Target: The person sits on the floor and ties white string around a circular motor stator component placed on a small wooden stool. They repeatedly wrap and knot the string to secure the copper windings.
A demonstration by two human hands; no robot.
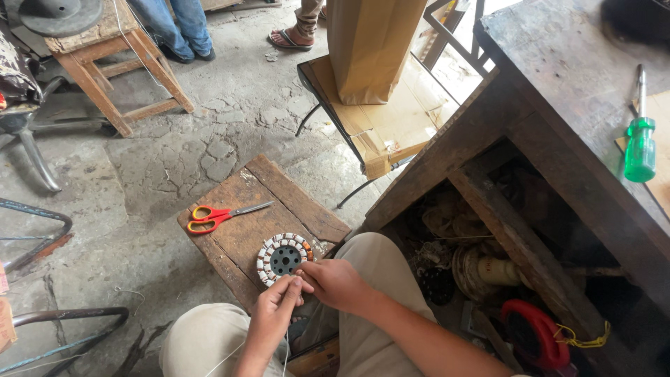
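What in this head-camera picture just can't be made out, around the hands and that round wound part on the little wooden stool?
- Near edge of the round wound part: covered by the left hand and right hand.
- What the fingers pinch: too small to tell; only a thin wire trails down.
- Objects inside the open workbench: dark and cluttered.
- People standing at the top: cut off by the frame edge.
- Scissors: fully visible.

The round ringed motor stator (pixel 283 259) is dark grey with white and orange segments; the metal scissors (pixel 218 216) have red and yellow handles; the screwdriver (pixel 640 139) has a translucent green handle; the worn wooden stool (pixel 279 202) is brown
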